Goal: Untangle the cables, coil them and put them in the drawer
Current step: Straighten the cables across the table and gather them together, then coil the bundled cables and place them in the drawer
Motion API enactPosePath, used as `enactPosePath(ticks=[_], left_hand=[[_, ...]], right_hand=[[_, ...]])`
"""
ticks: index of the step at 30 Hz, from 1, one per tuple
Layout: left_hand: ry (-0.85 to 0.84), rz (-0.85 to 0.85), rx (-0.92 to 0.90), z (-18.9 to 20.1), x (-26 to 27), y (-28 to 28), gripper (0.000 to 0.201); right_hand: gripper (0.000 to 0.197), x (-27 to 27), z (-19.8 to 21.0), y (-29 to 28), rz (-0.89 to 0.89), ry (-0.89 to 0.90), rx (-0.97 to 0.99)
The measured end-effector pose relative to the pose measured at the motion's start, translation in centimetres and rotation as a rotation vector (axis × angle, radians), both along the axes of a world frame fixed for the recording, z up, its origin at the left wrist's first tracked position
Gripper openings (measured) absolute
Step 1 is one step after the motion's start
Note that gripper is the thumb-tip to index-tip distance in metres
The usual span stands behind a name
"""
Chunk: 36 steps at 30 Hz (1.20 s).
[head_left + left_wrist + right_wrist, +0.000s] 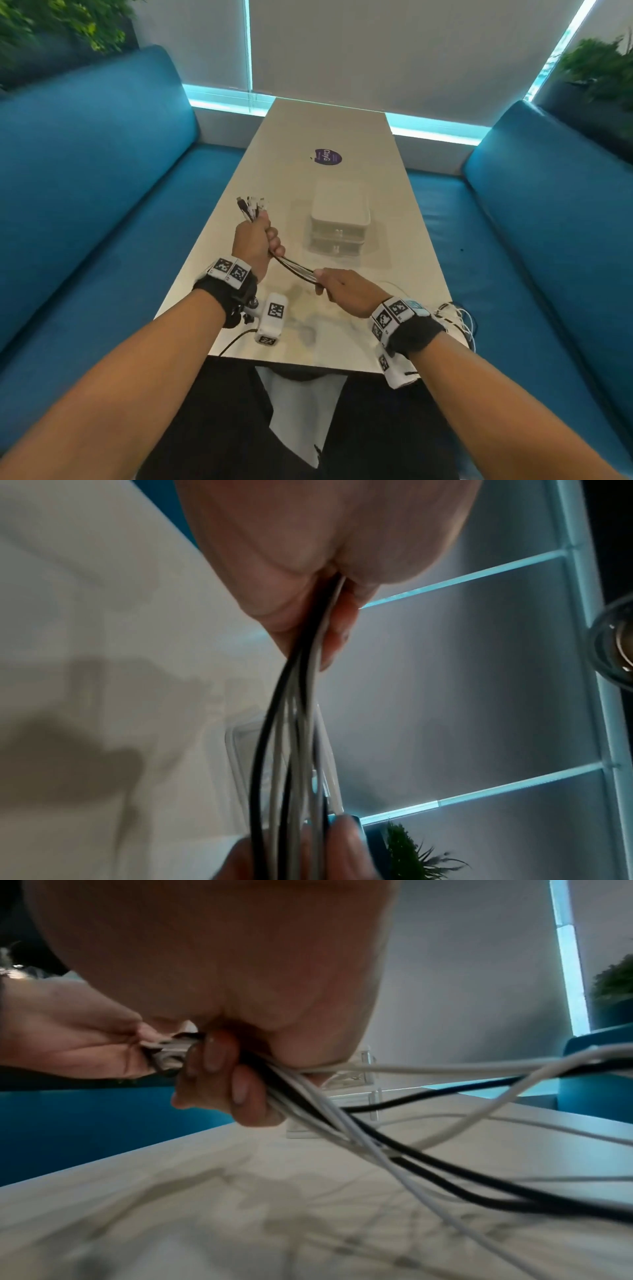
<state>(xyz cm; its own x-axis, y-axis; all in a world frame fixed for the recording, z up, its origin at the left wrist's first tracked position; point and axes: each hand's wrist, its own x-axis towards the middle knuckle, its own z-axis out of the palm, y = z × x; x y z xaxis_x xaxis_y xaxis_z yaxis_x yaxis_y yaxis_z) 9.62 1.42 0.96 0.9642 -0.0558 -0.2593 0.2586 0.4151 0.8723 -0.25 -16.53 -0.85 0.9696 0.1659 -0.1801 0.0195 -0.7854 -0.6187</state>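
A bundle of black and white cables (296,269) stretches between my two hands above the near part of the table (404,219). My left hand (257,240) grips the bundle in a fist, and the plug ends (251,205) stick out above it. My right hand (337,287) grips the same bundle lower down, with the loose lengths (457,317) trailing off the table's right edge. From the left wrist the cables (294,737) run out of my fist. From the right wrist the cables (394,1153) fan out below my curled fingers (240,1085). A small white drawer unit (339,222) stands shut behind my hands.
A purple round sticker (328,157) lies farther back on the table. Blue sofas (102,192) flank the table on both sides. Plants (603,68) stand at the back corners. The table's near edge (294,364) is just above my lap.
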Motion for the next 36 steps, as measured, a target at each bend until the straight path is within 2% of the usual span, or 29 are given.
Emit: enactPosePath(ticks=[6, 11, 14, 18, 20, 22, 25, 26, 30, 31, 33, 36], left_hand=[[0.024, 0.014, 0.194, -1.7, -0.4, 0.2, 0.028], [0.015, -0.244, 0.443, -4.3, -1.7, 1.8, 0.03], [0.017, -0.358, 0.593, -5.7, -2.0, 2.6, 0.023], [-0.161, -0.469, 0.93, -5.5, -2.7, 2.5, 0.031], [-0.229, -0.525, 1.033, -5.2, -3.1, 2.2, 0.028], [-0.23, -0.579, 1.013, -4.8, -3.5, 2.0, 0.024], [-0.233, -0.661, 0.966, -4.9, -4.2, 1.7, 0.049], [-0.257, -0.714, 0.984, -4.8, -4.5, 1.5, 0.049], [-0.291, -0.785, 1.003, -4.7, -5.4, 1.0, 0.022], [-0.29, -0.811, 1.052, -4.9, -5.5, 1.0, 0.018], [-0.324, -0.857, 1.179, -5.8, -5.5, 1.1, 0.022], [-0.446, -0.915, 1.322, -6.1, -5.1, 0.8, 0.023]], right_hand=[[0.04, 0.5, -1.0, 0.7, 0.076, 0.062, -0.134], [0.035, 0.3, -3.3, 1.7, 0.147, 0.188, -0.329], [0.038, 0.8, -3.8, 2.2, 0.145, 0.174, -0.432], [0.037, 1.3, -3.9, 2.9, 0.123, 0.1, -0.439], [0.036, 1.6, -3.2, 3.2, 0.129, 0.036, -0.457], [0.037, 2.2, -2.3, 3.2, 0.137, -0.002, -0.479], [0.037, 2.8, -1.6, 2.8, 0.154, 0.017, -0.475], [0.036, 2.8, -1.5, 2.7, 0.16, 0.017, -0.473], [0.031, 2.6, -1.8, 2.4, 0.194, 0.016, -0.439], [0.03, 2.5, -1.8, 2.4, 0.199, 0.019, -0.433], [0.03, 2.3, -2.0, 2.5, 0.201, 0.036, -0.42], [0.029, 1.9, -1.9, 2.4, 0.182, 0.033, -0.392]])
